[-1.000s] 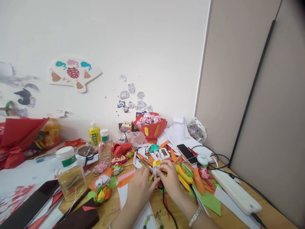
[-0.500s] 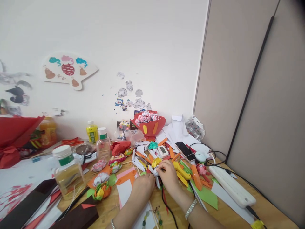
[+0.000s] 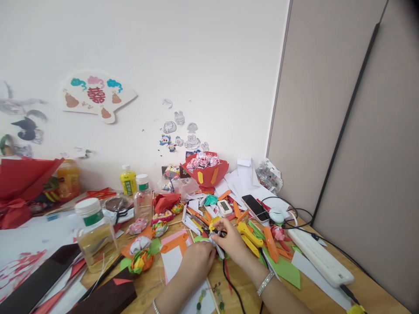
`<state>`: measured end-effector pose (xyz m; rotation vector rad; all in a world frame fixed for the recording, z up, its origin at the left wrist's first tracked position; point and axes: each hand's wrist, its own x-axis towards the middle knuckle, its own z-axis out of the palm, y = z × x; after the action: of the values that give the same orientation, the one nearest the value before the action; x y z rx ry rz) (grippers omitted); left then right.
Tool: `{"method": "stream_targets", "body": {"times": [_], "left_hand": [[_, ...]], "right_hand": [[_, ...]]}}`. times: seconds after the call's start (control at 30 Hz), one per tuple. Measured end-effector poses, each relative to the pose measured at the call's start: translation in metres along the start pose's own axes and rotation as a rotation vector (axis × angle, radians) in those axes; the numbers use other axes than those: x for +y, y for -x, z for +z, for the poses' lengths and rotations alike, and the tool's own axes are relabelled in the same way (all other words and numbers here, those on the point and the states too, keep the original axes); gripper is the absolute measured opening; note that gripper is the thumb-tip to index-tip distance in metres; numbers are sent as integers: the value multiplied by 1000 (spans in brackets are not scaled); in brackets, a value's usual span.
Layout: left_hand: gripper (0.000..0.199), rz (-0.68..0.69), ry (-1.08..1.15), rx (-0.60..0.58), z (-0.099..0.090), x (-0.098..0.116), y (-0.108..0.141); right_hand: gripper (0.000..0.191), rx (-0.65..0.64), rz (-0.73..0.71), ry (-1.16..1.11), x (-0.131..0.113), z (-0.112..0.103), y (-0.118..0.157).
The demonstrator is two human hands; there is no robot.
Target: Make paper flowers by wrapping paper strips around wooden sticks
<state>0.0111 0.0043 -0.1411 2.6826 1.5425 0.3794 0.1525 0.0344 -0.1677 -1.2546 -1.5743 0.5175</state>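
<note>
My right hand (image 3: 231,240) pinches a folded white paper piece (image 3: 220,249) between thumb and fingers. My left hand (image 3: 199,260), its fingers curled, meets the same paper from the left; its fingertips are mostly hidden from me. Just behind the fingers sits a yellow folded paper piece (image 3: 213,223). To the right of my right hand lies a yellow glue gun (image 3: 249,235) with a black cord. Loose folded strips in white and orange (image 3: 240,216) spread around and beyond both hands. Several crumpled paper flowers (image 3: 141,261) rest to the left.
A red-wrapped paper bouquet (image 3: 207,174) stands by the wall. Clear jars (image 3: 94,244) are on the left. A phone (image 3: 254,207), a white timer (image 3: 224,208) and a white power bank (image 3: 319,255) lie behind and right. A black cable (image 3: 225,279) and beads (image 3: 201,301) lie in front.
Both hands have shifted slightly as they work the white paper, which now tilts differently. My right fingers have lifted a little, and the whole view has moved slightly.
</note>
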Motion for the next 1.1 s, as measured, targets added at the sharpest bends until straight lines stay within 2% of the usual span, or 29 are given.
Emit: {"method": "stream_targets", "body": {"times": [0.1, 0.2, 0.3, 0.43, 0.47, 0.6, 0.77, 1.1], "left_hand": [[28, -1, 89, 3, -4, -6, 1], [23, -83, 133, 6, -5, -16, -3], [18, -148, 203, 39, -2, -23, -6], [39, -180, 341, 78, 4, -26, -7], [39, -171, 379, 90, 5, -26, -7], [19, -108, 467, 132, 4, -25, -9], [20, -72, 431, 112, 0, -21, -10], [21, -53, 341, 135, 0, -19, -7]], "right_hand": [[37, -141, -31, -35, 3, -1, 1], [28, -188, -60, -13, 3, -3, 2], [20, -175, -96, 15, 0, -6, 2], [19, -151, -103, -12, -4, -7, 1], [21, -146, -103, -26, -5, -7, 1], [21, -158, -146, -32, -8, -7, 2], [11, -160, -179, 13, -8, -9, 1], [16, -96, -150, -26, -1, -9, -4]]}}
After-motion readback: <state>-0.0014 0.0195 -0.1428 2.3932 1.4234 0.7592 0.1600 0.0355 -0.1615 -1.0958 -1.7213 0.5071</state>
